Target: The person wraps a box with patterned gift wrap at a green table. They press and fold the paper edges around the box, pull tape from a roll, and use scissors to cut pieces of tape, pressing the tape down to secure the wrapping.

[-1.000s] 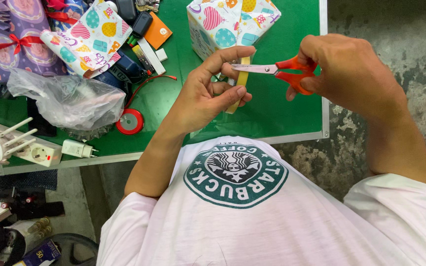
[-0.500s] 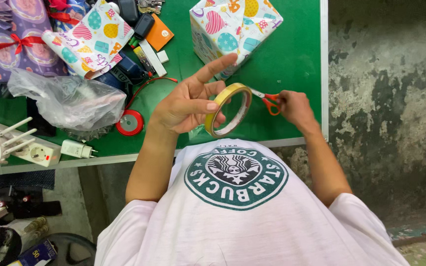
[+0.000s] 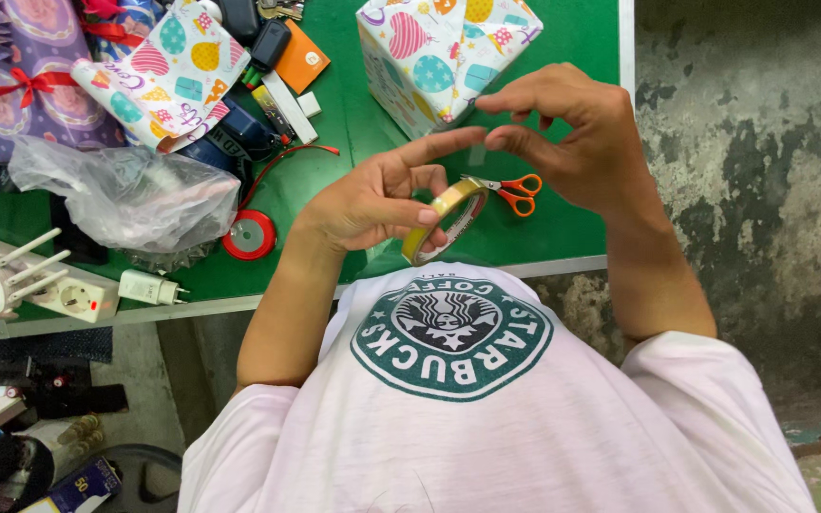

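**A strip of tape held between two hands**

Far to the left of our left hand lie a clear plastic bag and a small red tape reel on the green table. Our left hand curls around the yellowish tape roll, thumb and fingers closed on its rim, forefinger stretched toward the right. Between the hands hangs a short clear tape strip, pinched by the right hand, whose thumb and forefinger are closed on it while the other fingers arch loosely. Just below that hand orange-handled scissors rest on the table; beyond it stands a wrapped gift box. The strip looks feather-light, limp and sticky, so we judge it best held by its very ends; the roll is light and stiff, gripped by the rim.
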Demonstrator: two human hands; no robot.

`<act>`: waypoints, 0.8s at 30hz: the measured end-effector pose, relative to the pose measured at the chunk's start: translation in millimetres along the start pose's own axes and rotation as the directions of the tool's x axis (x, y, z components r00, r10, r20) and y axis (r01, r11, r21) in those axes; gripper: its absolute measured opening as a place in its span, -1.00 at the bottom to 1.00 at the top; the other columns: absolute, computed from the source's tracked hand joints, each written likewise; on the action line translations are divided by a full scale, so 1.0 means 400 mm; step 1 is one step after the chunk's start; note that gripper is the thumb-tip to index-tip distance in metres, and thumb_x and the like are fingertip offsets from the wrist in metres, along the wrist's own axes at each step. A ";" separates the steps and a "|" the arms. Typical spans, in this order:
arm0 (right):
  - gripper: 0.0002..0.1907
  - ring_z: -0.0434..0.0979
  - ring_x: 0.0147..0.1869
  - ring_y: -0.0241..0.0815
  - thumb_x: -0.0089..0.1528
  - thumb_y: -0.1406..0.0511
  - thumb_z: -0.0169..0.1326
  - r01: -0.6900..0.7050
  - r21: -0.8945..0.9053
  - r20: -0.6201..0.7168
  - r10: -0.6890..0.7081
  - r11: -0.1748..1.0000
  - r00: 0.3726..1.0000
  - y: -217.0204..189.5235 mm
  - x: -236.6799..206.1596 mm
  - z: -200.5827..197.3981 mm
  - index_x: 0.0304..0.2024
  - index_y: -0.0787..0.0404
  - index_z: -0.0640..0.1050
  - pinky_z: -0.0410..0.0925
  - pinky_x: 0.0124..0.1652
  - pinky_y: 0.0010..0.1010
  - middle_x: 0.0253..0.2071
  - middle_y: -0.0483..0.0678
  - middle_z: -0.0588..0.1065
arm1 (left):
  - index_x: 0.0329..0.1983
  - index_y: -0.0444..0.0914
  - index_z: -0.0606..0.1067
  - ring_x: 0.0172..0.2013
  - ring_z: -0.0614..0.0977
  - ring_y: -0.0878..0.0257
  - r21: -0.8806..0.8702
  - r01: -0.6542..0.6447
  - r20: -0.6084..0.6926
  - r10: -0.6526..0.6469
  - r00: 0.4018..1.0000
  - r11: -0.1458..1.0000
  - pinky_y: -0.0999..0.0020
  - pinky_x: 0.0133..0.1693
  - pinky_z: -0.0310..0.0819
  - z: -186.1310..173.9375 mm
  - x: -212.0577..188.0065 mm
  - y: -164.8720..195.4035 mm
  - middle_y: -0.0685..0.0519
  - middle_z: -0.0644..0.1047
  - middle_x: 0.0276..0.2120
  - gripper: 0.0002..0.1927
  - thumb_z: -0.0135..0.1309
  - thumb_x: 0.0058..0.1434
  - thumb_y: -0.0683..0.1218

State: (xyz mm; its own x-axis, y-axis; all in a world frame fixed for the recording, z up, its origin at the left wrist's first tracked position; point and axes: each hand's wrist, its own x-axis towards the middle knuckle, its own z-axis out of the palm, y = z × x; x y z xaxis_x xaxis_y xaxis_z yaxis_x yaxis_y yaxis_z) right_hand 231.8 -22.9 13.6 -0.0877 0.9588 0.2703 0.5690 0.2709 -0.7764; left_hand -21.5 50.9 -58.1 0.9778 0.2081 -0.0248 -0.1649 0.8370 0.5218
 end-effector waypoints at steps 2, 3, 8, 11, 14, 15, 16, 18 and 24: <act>-0.79 0.55 -0.10 -0.22 0.26 0.38 0.39 0.034 -0.053 0.056 -0.031 0.998 0.998 -0.009 0.022 0.003 -0.06 0.18 0.68 0.38 -0.14 -0.44 -0.16 -0.08 0.62 | 0.63 -0.29 0.03 -0.16 0.69 0.14 0.077 0.007 -0.025 -0.005 1.000 0.997 0.25 -0.12 0.63 0.001 -0.001 -0.005 -0.02 0.51 -0.20 -0.09 0.19 0.27 -0.33; -0.82 0.56 -0.09 -0.22 0.27 0.40 0.38 0.042 -0.058 0.067 -0.038 0.997 0.997 -0.008 0.028 0.007 -0.09 0.16 0.68 0.40 -0.11 -0.42 -0.17 -0.10 0.63 | 0.61 -0.29 0.05 -0.17 0.69 0.14 0.116 0.011 -0.038 -0.006 0.999 0.993 0.24 -0.15 0.63 0.000 -0.002 -0.005 -0.01 0.51 -0.20 -0.09 0.20 0.26 -0.32; -0.84 0.58 -0.07 -0.16 0.26 0.44 0.37 0.080 -0.094 0.079 -0.073 0.992 0.994 0.006 0.028 0.020 -0.17 0.21 0.63 0.43 -0.08 -0.38 -0.21 -0.09 0.59 | 0.61 -0.26 0.05 -0.19 0.69 0.13 0.091 -0.018 -0.075 0.025 0.997 0.996 0.24 -0.19 0.63 0.002 -0.008 -0.012 -0.01 0.51 -0.23 -0.09 0.21 0.25 -0.30; -0.84 0.57 -0.06 -0.12 0.26 0.50 0.30 0.128 -0.138 0.059 -0.121 0.982 0.991 0.016 0.029 0.037 -0.19 0.25 0.56 0.42 -0.09 -0.38 -0.20 -0.05 0.56 | 0.63 -0.24 0.04 -0.19 0.69 0.14 0.064 -0.045 -0.073 0.050 0.996 0.997 0.28 -0.19 0.61 0.001 -0.014 -0.011 0.00 0.50 -0.22 -0.08 0.20 0.26 -0.31; -0.87 0.55 -0.04 -0.19 0.34 0.56 0.17 0.127 -0.032 -0.041 -0.128 0.991 0.991 0.037 0.033 0.061 -0.17 0.29 0.51 0.43 -0.09 -0.47 -0.18 -0.04 0.53 | 0.61 -0.20 0.03 -0.26 0.67 0.17 0.092 -0.065 -0.108 0.075 0.991 0.994 0.32 -0.25 0.59 -0.004 -0.029 -0.012 -0.03 0.53 -0.20 -0.08 0.20 0.25 -0.31; -0.88 0.55 -0.06 -0.26 0.42 0.56 0.14 0.109 0.066 -0.089 -0.103 0.992 0.991 0.050 0.039 0.060 -0.17 0.31 0.50 0.43 -0.08 -0.50 -0.18 -0.04 0.52 | 0.59 -0.19 0.03 -0.29 0.67 0.18 0.111 -0.070 -0.124 0.084 0.989 0.991 0.33 -0.27 0.59 -0.007 -0.035 -0.014 -0.04 0.55 -0.19 -0.08 0.20 0.24 -0.31; -0.88 0.53 -0.09 -0.31 0.45 0.55 0.13 0.084 0.120 -0.109 -0.071 0.989 0.992 0.070 0.052 0.052 -0.15 0.32 0.49 0.41 -0.09 -0.54 -0.19 -0.06 0.52 | 0.58 -0.20 0.04 -0.29 0.68 0.18 0.164 -0.081 -0.210 0.115 0.971 0.983 0.34 -0.27 0.60 -0.008 -0.044 -0.020 -0.03 0.54 -0.20 -0.10 0.19 0.24 -0.31; -0.91 0.50 -0.15 -0.39 0.50 0.53 0.13 0.026 0.184 -0.125 -0.002 0.983 0.992 0.117 0.089 0.031 -0.11 0.35 0.49 0.37 -0.13 -0.59 -0.22 -0.09 0.53 | 0.55 -0.21 0.07 -0.27 0.70 0.19 0.270 -0.085 -0.377 0.187 0.907 0.959 0.35 -0.26 0.61 -0.015 -0.062 -0.037 -0.01 0.53 -0.22 -0.13 0.17 0.22 -0.30; -0.93 0.48 -0.19 -0.43 0.45 0.51 0.15 -0.065 0.249 0.168 0.024 0.966 0.986 0.253 0.244 0.039 -0.13 0.39 0.50 0.36 -0.11 -0.55 -0.26 -0.11 0.51 | 0.27 -0.41 0.44 -0.19 0.54 0.38 0.568 -0.500 -0.531 0.755 0.385 0.654 0.47 -0.15 0.46 -0.093 -0.016 -0.087 0.02 0.51 -0.02 -0.78 -0.04 0.63 -0.27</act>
State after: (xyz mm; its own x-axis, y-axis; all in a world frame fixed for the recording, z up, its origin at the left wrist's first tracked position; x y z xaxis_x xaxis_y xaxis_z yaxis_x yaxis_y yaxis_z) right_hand 267.9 99.5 -47.4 -0.2100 0.9657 0.1527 0.3521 0.2204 -0.9097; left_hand -26.8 39.4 -107.8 0.1828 0.9808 -0.0679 -0.5227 0.1554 0.8382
